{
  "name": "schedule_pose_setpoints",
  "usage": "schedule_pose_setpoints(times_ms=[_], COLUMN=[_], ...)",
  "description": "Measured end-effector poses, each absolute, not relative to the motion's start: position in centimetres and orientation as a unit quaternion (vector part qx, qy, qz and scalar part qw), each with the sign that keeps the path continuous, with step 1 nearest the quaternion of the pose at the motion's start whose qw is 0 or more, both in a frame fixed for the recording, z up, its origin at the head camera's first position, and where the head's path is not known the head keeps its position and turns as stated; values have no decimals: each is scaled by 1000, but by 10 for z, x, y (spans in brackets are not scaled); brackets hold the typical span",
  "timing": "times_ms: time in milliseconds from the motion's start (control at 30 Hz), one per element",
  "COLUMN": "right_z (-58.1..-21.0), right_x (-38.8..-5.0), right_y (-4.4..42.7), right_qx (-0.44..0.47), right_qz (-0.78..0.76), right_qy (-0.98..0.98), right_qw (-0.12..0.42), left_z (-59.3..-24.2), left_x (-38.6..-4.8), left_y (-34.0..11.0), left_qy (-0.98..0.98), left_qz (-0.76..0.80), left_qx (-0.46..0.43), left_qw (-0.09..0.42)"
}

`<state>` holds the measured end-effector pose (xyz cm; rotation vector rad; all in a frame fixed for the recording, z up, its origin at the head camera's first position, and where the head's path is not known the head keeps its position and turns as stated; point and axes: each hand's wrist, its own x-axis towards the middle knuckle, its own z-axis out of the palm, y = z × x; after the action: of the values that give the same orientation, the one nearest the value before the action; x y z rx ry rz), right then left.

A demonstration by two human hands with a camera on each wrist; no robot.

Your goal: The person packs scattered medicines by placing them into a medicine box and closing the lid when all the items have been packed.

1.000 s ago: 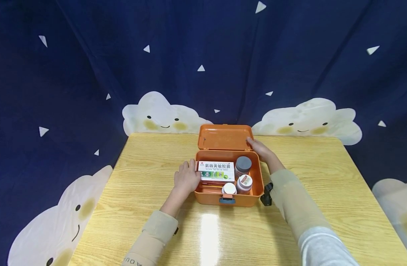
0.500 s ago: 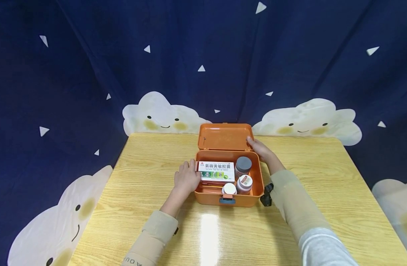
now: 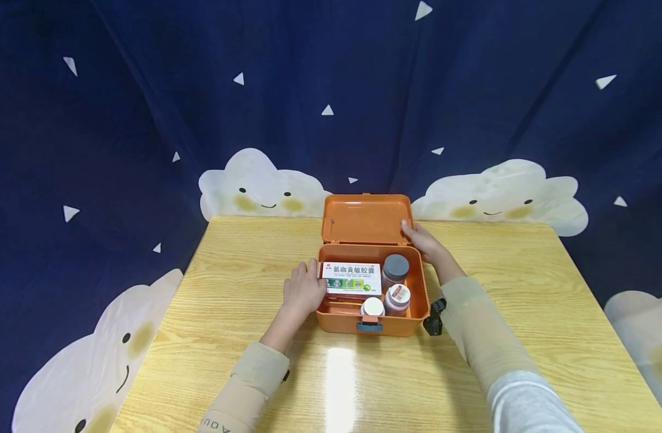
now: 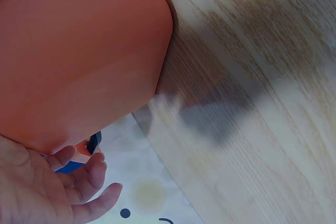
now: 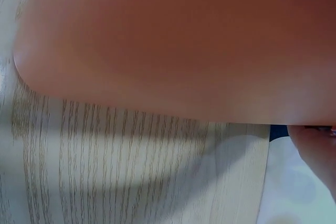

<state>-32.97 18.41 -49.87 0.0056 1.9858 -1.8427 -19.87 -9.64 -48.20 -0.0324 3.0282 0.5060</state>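
Note:
An orange medicine storage box [image 3: 341, 325] stands on the table with its lid [image 3: 367, 218] raised at the back. My left hand [image 3: 305, 287] holds the left wall, thumb over the rim; in the left wrist view its fingers [image 4: 86, 179] curl loosely outside the wall. My right hand [image 3: 427, 245] grips the lid's right edge, thumb on the inner face. Inside lie a white medicine carton [image 3: 352, 278] with green print, a grey-capped bottle [image 3: 395, 267], a white bottle with a red-marked cap [image 3: 398, 296] and a small white-capped bottle [image 3: 373, 307].
A blue-grey latch [image 3: 369, 327] sits on the box's front. The light wood table [image 3: 244, 252] extends on both sides. Behind it hangs a dark blue curtain [image 3: 287, 72] with clouds and triangles. A black wrist device [image 3: 435, 317] is beside the box's right side.
The lid has tilted a little further upright, its top edge rising, with my right hand on its edge. My left hand and the box's contents have stayed still.

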Motion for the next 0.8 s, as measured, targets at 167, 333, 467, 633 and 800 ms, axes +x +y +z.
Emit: schedule_pose_setpoints(times_ms=[167, 333, 467, 633, 800], right_z=[-497, -494, -492, -484, -469], right_x=[-331, -332, -331, -330, -330], right_y=[183, 182, 182, 182, 182], right_qx=[6, 11, 7, -6, -15], right_qz=[-666, -662, -670, -711, -756], right_qy=[717, 724, 717, 674, 623], right_qw=[205, 194, 194, 198, 200], left_z=[-483, -483, -482, -481, -481], left_x=[-200, -200, -199, -199, -199], left_y=[-96, -97, -97, -96, -96], left_qy=[986, 986, 986, 985, 985], left_qz=[162, 161, 164, 168, 171], left_qx=[-11, -11, -10, -8, -7], left_qw=[34, 34, 32, 28, 26])
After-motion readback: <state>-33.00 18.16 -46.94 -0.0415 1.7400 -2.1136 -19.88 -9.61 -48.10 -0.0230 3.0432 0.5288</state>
